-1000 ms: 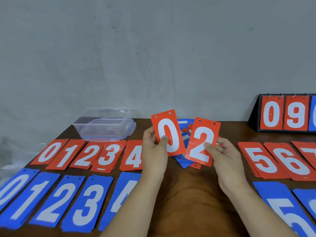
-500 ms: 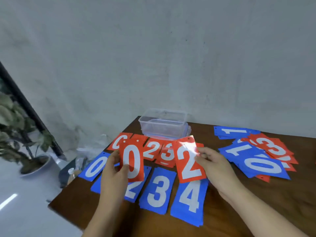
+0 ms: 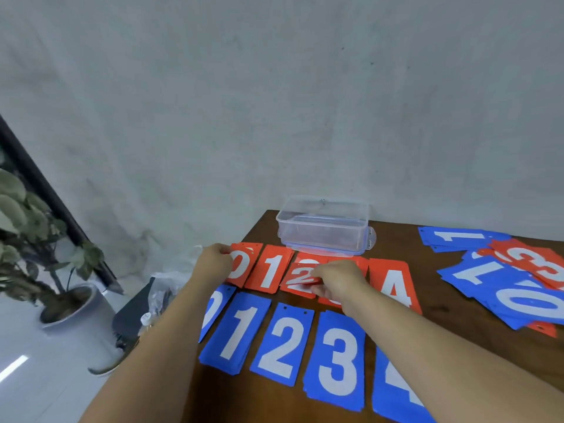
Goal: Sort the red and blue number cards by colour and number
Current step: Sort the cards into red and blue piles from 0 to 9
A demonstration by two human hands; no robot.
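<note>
Over a wooden table point(image 3: 442, 300), left hand point(image 3: 213, 264) and right hand point(image 3: 338, 279) pinch rectangular cards point(image 3: 300, 277).

A rough grey plastered wall point(image 3: 274, 102) fills the upper view, mottled and evenly lit. A dark brown wooden table point(image 3: 396, 242) stands against it. On the left, a slanted black frame bar point(image 3: 45, 190) runs down toward the pale, glossy grey floor point(image 3: 45, 398), where a white streak of light point(image 3: 13, 367) reflects. A leafy green plant point(image 3: 18, 215) grows in a round grey pot point(image 3: 82, 309).
</note>
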